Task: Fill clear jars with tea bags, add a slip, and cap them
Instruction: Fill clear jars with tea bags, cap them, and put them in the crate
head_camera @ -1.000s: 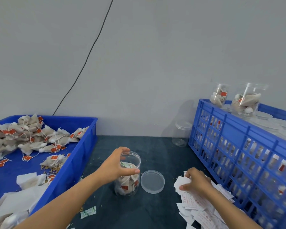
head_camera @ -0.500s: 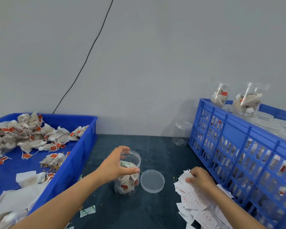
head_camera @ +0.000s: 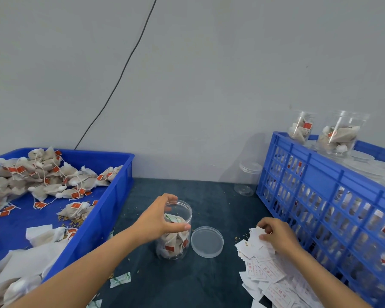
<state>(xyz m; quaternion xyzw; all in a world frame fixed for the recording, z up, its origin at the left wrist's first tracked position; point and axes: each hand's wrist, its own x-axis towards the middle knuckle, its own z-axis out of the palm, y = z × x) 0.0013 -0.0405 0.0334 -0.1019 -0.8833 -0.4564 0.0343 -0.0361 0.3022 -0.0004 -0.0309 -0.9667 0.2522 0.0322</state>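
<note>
The clear plastic jar (head_camera: 175, 232) stands open on the dark table (head_camera: 187, 283), part full of tea bags, with its round clear lid (head_camera: 207, 241) lying just beside it. The left hand (head_camera: 158, 221) curls its grip round the jar's rim, which keeps it steady. The right hand (head_camera: 277, 235) pinches at the heap of white paper slips (head_camera: 267, 267). To do this well, it should separate only one slip, then drop it flat on the bags before capping.

Left hand (head_camera: 159, 221) curled gripping, right hand (head_camera: 276, 235) pinching
</note>
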